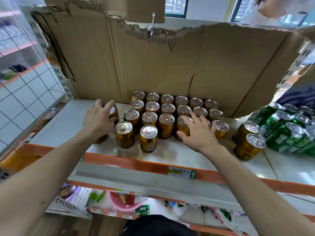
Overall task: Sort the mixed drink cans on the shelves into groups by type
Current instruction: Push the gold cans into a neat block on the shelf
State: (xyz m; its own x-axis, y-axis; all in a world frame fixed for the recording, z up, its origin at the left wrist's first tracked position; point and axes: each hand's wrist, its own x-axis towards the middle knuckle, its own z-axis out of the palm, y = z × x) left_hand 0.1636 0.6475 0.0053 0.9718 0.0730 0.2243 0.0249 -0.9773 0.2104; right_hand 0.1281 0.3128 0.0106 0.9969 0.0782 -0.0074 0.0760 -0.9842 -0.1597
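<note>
1. Where the shelf point(68, 120) meets its left post, wire mesh panel point(25, 92) stands beside it; torn cardboard backing point(153, 65) runs behind.
2. left hand point(98, 119): fingers curled over a gold can point(114, 113), gripping it just left of the block; ring on one finger.
3. gold can block point(167, 114): upright, rows touching, mid-shelf against the cardboard.
4. right hand point(196, 132): fingers spread, lying on can tops at the block's front right, thumb against a can's side; nothing lifted.
5. two gold cans point(248, 138): apart, right of the block.
6. green cans point(289, 130): packed at far right, just beside them.
</note>
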